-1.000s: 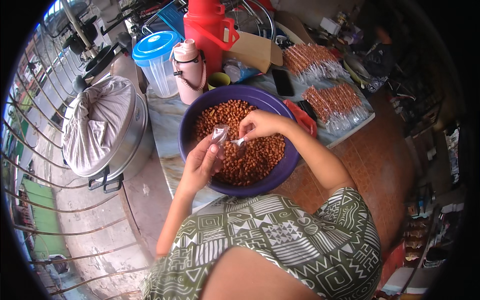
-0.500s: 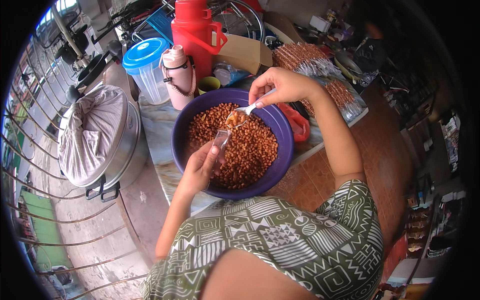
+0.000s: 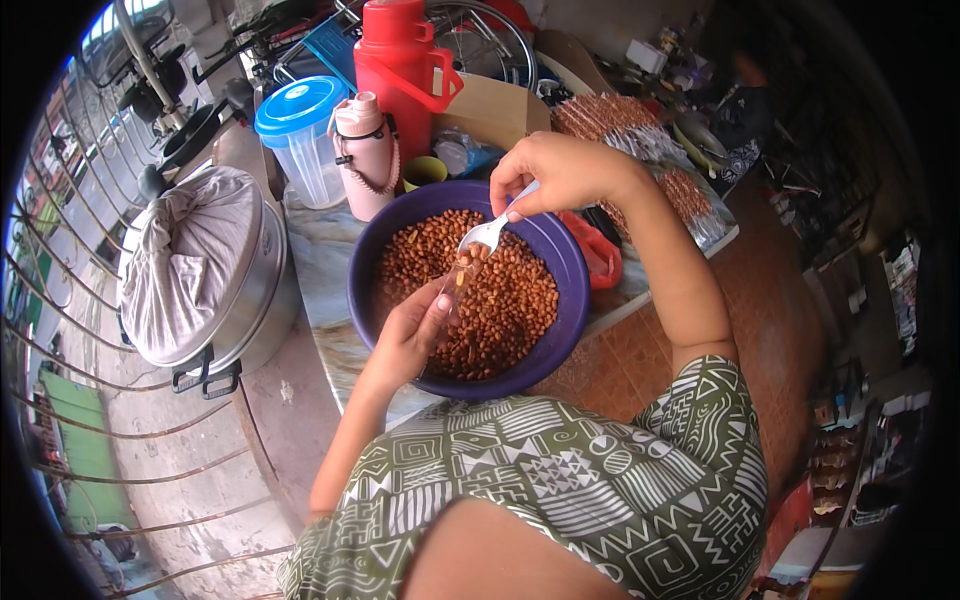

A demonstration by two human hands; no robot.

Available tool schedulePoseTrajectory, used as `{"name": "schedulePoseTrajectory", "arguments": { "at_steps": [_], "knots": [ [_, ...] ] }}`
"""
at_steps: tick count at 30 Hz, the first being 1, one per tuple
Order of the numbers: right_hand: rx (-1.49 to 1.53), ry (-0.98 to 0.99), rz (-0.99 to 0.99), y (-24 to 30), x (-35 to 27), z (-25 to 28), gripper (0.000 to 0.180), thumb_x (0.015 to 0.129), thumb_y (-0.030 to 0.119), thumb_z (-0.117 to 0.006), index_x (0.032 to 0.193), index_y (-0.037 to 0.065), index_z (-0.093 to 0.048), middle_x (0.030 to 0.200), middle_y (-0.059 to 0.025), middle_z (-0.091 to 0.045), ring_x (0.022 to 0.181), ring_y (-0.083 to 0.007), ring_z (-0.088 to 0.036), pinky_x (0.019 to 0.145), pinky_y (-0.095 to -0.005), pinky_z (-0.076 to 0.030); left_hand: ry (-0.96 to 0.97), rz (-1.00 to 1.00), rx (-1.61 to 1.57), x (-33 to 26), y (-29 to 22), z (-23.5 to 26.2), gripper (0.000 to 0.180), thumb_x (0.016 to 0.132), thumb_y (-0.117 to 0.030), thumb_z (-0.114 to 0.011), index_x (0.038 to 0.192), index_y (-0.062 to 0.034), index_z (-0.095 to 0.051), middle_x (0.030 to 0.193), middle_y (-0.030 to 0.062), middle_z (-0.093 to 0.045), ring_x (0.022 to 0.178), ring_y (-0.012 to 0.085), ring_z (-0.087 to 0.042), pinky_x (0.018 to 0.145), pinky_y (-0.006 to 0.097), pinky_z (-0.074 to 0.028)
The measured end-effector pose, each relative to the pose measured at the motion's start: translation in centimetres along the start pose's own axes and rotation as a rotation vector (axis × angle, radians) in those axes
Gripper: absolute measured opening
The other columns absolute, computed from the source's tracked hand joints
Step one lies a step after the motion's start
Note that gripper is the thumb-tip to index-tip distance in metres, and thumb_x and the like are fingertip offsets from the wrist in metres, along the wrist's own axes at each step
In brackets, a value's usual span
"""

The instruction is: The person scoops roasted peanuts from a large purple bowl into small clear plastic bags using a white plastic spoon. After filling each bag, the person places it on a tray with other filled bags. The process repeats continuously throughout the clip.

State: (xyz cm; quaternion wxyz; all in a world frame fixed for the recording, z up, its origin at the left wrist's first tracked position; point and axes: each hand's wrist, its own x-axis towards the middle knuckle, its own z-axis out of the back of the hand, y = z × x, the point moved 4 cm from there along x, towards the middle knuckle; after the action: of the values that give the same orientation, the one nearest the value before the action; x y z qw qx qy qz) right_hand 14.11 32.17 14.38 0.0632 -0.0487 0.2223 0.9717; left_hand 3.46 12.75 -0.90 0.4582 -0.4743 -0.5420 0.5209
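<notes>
A purple basin [image 3: 569, 300] holds many reddish-brown peanuts [image 3: 515, 310]. Over it, my right hand [image 3: 540, 175] pinches the handle of a white plastic spoon [image 3: 484, 235], its bowl tipped down toward my left hand. My left hand [image 3: 412, 330] grips a narrow clear plastic bag [image 3: 458, 285] with its mouth up against the spoon's tip. Some peanuts sit at the spoon's lip and in the bag's opening. The lower part of the bag is hidden by my fingers.
Behind the basin stand a pink bottle [image 3: 362, 155], a blue-lidded pitcher [image 3: 303, 140], a red thermos [image 3: 395, 80] and a yellow-green cup [image 3: 425, 172]. Filled peanut packs [image 3: 600, 115] lie at the far right, near a red plastic bag [image 3: 598, 255]. A cloth-wrapped lidded pot [image 3: 200, 270] is at left.
My right hand has tilted the spoon and brought it down to the bag's mouth. Peanuts have slid from the spoon's bowl toward the bag. The left hand has shifted slightly right.
</notes>
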Motion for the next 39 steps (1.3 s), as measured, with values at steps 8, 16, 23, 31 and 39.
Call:
{"name": "schedulePoseTrajectory", "arguments": {
  "at_steps": [8, 16, 23, 31, 39],
  "knots": [
    [-0.054, 0.032, -0.052, 0.9, 0.0, 0.0, 0.013, 0.077, 0.012, -0.074, 0.089, 0.006, -0.073, 0.071, -0.0051, -0.065, 0.068, -0.0174, -0.061, 0.063, -0.0326, -0.047, -0.010, -0.002, -0.034, 0.0, -0.3, 0.1, 0.042, 0.107, -0.027, -0.044, 0.143, -0.0055, -0.050, 0.087, -0.0025, -0.055, 0.067, 0.0034, -0.047, 0.060, 0.018, -0.042],
    [0.023, 0.021, 0.012, -0.6, 0.1, -0.7, 0.015, 0.078, 0.014, -0.074, 0.091, 0.007, -0.073, 0.065, -0.0034, -0.063, 0.060, -0.0149, -0.058, 0.057, -0.0339, -0.043, -0.034, -0.005, -0.086, 0.3, -0.3, 0.3, 0.040, 0.107, -0.025, -0.044, 0.140, -0.0052, -0.052, 0.095, 0.0007, -0.064, 0.066, 0.0045, -0.052, 0.061, 0.018, -0.045],
    [-0.002, 0.001, 0.068, 0.4, 0.9, -0.6, 0.016, 0.077, 0.013, -0.075, 0.091, 0.007, -0.073, 0.066, -0.0045, -0.063, 0.062, -0.0169, -0.059, 0.058, -0.0353, -0.043, -0.023, -0.004, -0.249, 0.7, 0.3, 0.4, 0.040, 0.106, -0.021, -0.047, 0.140, -0.0008, -0.050, 0.108, 0.0057, -0.069, 0.075, 0.0067, -0.057, 0.070, 0.020, -0.048],
    [-0.294, -0.218, 0.078, 5.1, -0.2, 0.1, 0.012, 0.077, 0.013, -0.074, 0.089, 0.010, -0.072, 0.080, -0.0082, -0.064, 0.082, -0.0279, -0.065, 0.071, -0.0401, -0.049, -0.050, -0.081, -0.292, 0.6, -1.1, 0.4, 0.044, 0.103, -0.019, -0.053, 0.143, -0.0005, -0.046, 0.117, 0.0097, -0.067, 0.085, 0.0093, -0.061, 0.076, 0.024, -0.050],
    [-0.620, -0.337, 0.129, 8.4, -1.3, -0.5, 0.006, 0.081, 0.013, -0.070, 0.087, 0.011, -0.071, 0.081, -0.0037, -0.061, 0.087, -0.0237, -0.063, 0.081, -0.0376, -0.048, -0.026, -0.130, -0.305, 0.4, -1.1, 0.5, 0.051, 0.099, -0.010, -0.060, 0.146, -0.0030, -0.040, 0.111, 0.0069, -0.066, 0.082, 0.0089, -0.061, 0.074, 0.024, -0.051]
  ]
}}
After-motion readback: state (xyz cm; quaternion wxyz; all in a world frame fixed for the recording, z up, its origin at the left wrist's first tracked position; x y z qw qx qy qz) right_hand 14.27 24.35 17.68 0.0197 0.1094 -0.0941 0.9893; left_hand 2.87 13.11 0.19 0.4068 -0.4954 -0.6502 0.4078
